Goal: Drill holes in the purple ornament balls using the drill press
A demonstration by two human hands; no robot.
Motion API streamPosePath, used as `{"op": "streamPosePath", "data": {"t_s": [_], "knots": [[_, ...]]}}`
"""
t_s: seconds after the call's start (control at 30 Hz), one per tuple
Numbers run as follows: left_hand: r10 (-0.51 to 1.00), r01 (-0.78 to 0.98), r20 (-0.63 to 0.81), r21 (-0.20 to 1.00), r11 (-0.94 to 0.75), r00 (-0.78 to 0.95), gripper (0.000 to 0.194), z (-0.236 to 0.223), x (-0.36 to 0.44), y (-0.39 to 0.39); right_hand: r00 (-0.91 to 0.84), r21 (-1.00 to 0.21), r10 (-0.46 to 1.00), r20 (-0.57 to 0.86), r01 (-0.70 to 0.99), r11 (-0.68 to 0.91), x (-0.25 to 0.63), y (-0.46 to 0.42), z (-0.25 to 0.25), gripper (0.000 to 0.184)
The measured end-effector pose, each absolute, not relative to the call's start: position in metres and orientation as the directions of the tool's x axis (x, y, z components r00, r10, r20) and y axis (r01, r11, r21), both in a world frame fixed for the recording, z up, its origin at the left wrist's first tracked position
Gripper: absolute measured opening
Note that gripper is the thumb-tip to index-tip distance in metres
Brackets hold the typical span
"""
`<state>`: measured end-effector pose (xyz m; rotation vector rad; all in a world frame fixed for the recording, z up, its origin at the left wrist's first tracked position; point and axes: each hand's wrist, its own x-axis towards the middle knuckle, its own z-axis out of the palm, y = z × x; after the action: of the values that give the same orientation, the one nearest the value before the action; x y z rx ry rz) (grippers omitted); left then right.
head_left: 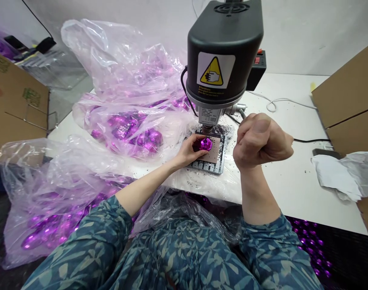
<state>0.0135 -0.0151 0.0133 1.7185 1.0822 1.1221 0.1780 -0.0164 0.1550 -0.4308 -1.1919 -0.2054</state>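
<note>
A small black bench drill press [224,52] stands in front of me, its chuck [207,129] pointing down. Under the chuck, a shiny purple round piece [206,143] lies on a flat pale board [213,155] on the slotted metal base [222,169]. My left hand [191,151] pinches the purple piece from its left side, thumb in front and fingers behind. Closed in a fist, my right hand [259,141] is raised right of the press, around the end of its feed lever [242,114]; most of the lever is hidden behind the fist.
Clear plastic bags [120,72] of shiny purple pieces [147,139] cover the table's left. Another bag [51,209] hangs lower left. Dark shavings [228,131] surround the base. Cardboard boxes [347,88] stand at both sides. Crumpled white paper [338,177] and cables lie right.
</note>
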Motion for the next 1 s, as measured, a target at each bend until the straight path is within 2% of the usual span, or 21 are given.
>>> {"op": "streamPosePath", "data": {"t_s": [0.3,0.73,0.87,0.93,1.0], "knots": [[0.954,0.202,0.24,0.94,-0.274,0.177,0.057,0.008,0.017,-0.018,0.236,0.069,-0.153,0.96,0.328,0.942,0.184,-0.008,0.141,0.047],[0.956,0.168,0.234,0.95,-0.263,0.174,0.059,0.008,0.018,-0.017,0.153,0.186,-0.234,0.96,0.275,0.943,0.186,-0.007,0.141,0.048],[0.96,0.177,0.226,0.951,-0.254,0.167,0.058,0.007,0.02,-0.015,0.116,0.149,-0.189,0.975,0.287,0.946,0.187,-0.015,0.142,0.049],[0.962,0.183,0.23,0.949,-0.256,0.149,0.057,0.009,0.022,-0.014,0.166,0.063,-0.119,0.979,0.31,0.949,0.186,-0.017,0.154,0.048],[0.964,0.219,0.239,0.94,-0.26,0.12,0.054,0.015,0.023,-0.017,0.232,-0.083,0.005,0.973,0.328,0.941,0.184,-0.016,0.173,0.05]]}}
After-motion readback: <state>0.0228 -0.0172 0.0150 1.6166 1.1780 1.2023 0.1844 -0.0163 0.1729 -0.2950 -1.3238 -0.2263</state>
